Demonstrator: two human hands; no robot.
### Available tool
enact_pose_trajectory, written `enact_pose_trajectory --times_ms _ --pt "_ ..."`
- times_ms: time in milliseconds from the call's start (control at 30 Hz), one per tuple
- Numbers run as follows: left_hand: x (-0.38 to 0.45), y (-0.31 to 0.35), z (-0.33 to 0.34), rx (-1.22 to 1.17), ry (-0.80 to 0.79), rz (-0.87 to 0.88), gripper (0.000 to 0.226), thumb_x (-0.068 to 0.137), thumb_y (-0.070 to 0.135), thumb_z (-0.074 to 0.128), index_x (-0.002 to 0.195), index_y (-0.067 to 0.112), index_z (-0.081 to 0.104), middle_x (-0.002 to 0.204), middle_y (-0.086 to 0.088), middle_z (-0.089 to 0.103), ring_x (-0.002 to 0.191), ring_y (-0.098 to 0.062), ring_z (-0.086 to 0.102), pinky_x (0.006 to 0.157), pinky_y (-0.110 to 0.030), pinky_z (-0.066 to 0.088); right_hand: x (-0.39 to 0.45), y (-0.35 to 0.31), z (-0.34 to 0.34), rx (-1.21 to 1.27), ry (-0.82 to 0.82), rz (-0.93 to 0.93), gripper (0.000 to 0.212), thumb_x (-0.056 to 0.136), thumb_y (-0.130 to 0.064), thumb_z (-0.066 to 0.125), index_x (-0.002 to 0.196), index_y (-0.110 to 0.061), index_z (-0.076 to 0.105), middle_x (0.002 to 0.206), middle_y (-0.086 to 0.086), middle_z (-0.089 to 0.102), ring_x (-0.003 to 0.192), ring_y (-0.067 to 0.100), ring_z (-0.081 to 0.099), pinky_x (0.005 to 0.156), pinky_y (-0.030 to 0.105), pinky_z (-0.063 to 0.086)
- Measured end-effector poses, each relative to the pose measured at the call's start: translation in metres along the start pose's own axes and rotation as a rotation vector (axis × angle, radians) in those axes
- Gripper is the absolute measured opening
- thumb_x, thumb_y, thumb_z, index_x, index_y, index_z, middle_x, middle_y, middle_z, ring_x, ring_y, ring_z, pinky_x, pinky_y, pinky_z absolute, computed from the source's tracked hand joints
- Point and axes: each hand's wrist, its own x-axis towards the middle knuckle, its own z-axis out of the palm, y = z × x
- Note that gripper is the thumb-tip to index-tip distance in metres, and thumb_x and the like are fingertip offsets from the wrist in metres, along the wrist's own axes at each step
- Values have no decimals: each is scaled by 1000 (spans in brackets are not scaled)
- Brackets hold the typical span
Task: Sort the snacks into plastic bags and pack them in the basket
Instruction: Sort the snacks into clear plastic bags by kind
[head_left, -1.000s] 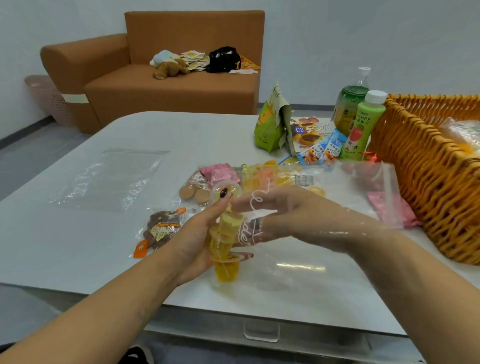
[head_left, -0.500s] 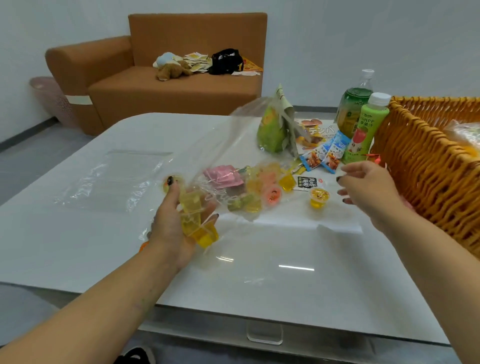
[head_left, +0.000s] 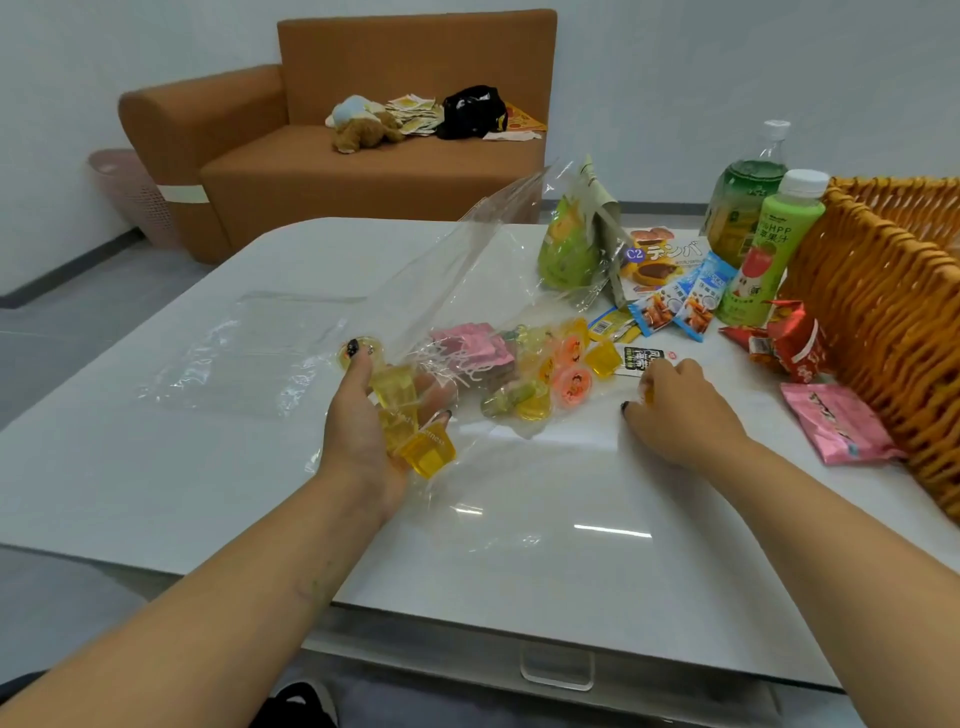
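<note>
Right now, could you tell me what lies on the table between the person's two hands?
In the head view, between the left hand and right hand lie loose jelly cups under the clear plastic bag, with a pink packet behind them.

basket (head_left: 883, 291) right | snacks (head_left: 550, 364) centre | flat bag (head_left: 260, 353) left

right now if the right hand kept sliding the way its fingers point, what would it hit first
The right hand points up-left toward the loose jelly cups; the yellow cup beside the black label looks first, though depth is unclear.
</note>
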Motion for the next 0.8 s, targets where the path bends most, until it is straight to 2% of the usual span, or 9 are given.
enact_pose_trajectory --times_ms 67,133,233,333,433,500,633,733,800 --pt "-1 2 -1 -5 5 5 46 96 51 49 78 12 66 74 -5 73 64 -20 71 73 -35 53 4 -3 4 97 79 32 17 90 -22 54 103 -13 48 111 10 51 94 28 52 72 37 44" --pt "-1 4 -2 -8 10 7 46 96 51 50 77 12 66 73 -4 73 63 -20 71 69 -35 53 8 -7 6 226 153 81 15 90 -15 49 104 -13 45 105 11 56 86 27 51 66 35 39" --pt "0 8 -6 1 13 10 45 96 51 50 79 12 66 75 -5 72 63 -21 72 69 -34 53 14 -12 8 178 183 57 54 93 -16 43 144 -22 28 120 13 52 92 32 52 69 36 39" --pt "1 12 -11 24 5 17 43 97 50 49 81 13 66 77 -5 72 62 -21 71 71 -34 52 20 -18 10 -12 92 -47 66 98 -29 36 152 -39 -1 130 13 39 94 33 52 69 36 41" --pt "2 15 -18 51 -12 24 43 97 52 48 82 15 66 80 -4 73 64 -20 72 74 -35 52 25 -20 13 -111 55 -127 57 100 -40 34 150 -43 7 138 11 34 111 34 53 79 41 46" --pt "2 17 -23 70 -12 27 42 96 52 48 87 16 67 80 -3 74 65 -19 72 74 -35 53 26 -21 14 -123 41 -141 52 99 -40 39 147 -40 17 138 11 35 112 34 54 78 42 47" --pt "1 19 -30 79 5 21 39 96 52 50 100 16 65 82 -5 74 67 -22 71 87 -42 52 20 -26 13 -124 53 -164 33 97 -36 47 127 -26 38 127 9 42 102 32 56 73 40 49" --pt "0 21 -33 67 0 18 40 95 53 50 103 17 65 87 -6 74 74 -25 71 96 -47 49 15 -28 13 -106 69 -172 19 97 -30 48 110 -18 43 117 9 45 88 27 52 70 39 47" --pt "-1 22 -34 64 -13 14 41 95 54 50 104 17 65 88 -6 74 76 -25 70 96 -47 48 13 -29 10 42 41 -116 14 95 -28 51 103 -19 44 112 8 50 88 25 52 71 38 45"
